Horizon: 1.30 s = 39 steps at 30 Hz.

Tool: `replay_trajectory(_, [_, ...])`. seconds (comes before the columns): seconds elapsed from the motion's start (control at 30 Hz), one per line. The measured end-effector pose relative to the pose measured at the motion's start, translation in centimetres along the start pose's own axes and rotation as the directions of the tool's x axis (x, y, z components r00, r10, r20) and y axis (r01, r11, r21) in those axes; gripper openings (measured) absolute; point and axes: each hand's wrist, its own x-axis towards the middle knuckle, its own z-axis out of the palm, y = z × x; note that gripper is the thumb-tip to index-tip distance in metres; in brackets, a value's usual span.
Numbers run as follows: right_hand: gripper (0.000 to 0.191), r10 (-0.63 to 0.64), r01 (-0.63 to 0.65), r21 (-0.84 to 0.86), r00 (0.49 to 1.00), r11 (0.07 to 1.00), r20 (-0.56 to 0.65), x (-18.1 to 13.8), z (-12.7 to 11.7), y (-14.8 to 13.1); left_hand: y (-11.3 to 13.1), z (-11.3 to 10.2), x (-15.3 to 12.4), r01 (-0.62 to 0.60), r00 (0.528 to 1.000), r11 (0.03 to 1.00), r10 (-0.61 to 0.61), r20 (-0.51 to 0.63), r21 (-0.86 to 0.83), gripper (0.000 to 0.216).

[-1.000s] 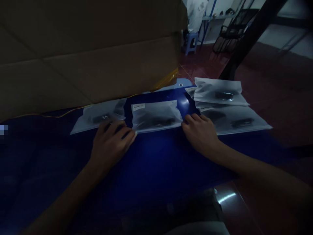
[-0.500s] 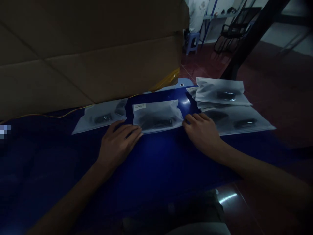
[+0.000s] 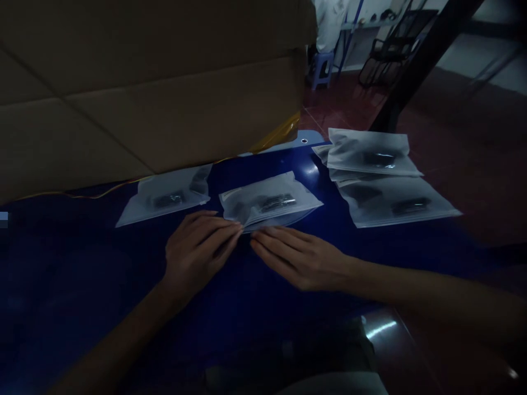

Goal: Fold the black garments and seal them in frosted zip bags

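Observation:
Frosted plastic bags with dark parts inside lie on a blue table (image 3: pixel 263 285). The middle bag (image 3: pixel 269 204) is lifted at its near edge. My left hand (image 3: pixel 197 252) pinches that near edge at its left corner with the fingertips. My right hand (image 3: pixel 298 257) lies flat just below the bag, fingers pointing left and touching its near edge. Another bag (image 3: pixel 167 195) rests to the left, apart from both hands. A stack of bags (image 3: pixel 382 178) sits at the right.
A large cardboard box (image 3: pixel 144 82) fills the back left, its yellow tape hanging by the table. The table's right edge drops to a dark red floor (image 3: pixel 453 137). A slanted dark post, a chair and a blue stool (image 3: pixel 320 68) stand farther back.
My right hand has moved left from the right-hand stack to the near edge of the middle bag. The middle bag has shifted toward me and its near edge has risen. My left hand stays at its corner.

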Motion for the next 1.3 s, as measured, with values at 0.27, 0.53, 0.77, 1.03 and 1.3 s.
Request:
replay_trajectory(0.27, [0.045,0.257,-0.233,-0.129,0.941,0.964,0.222,-0.2,1.2,0.9,1.7,-0.3,0.3,-0.135,0.991,0.983,0.137,0.005,-0.125,0.019])
replay_trajectory(0.53, [0.031,0.211,-0.174,-0.172,0.949,0.97,0.234,-0.6,1.8,1.6,1.7,0.8,0.0,-0.116,0.987,0.992,0.12,0.107,-0.041,0.03])
replay_trajectory(0.77, [0.018,0.054,-0.072,-0.177,0.993,0.982,-0.107,-0.2,1.4,1.3,0.5,1.8,-1.2,-0.081,0.968,0.997,0.078,0.241,0.006,0.065])
replay_trajectory(1.03, [0.018,-0.006,0.0,-0.048,0.992,0.999,-0.126,-0.5,1.2,1.1,-1.3,1.4,-1.8,-0.006,0.907,0.992,0.058,0.417,-0.125,0.057])
replay_trajectory(1.3, [0.013,-0.219,0.28,0.152,0.919,0.948,-0.328,-0.3,0.6,0.3,-2.0,1.6,-2.2,0.007,0.869,0.993,0.051,0.492,-0.114,0.065])
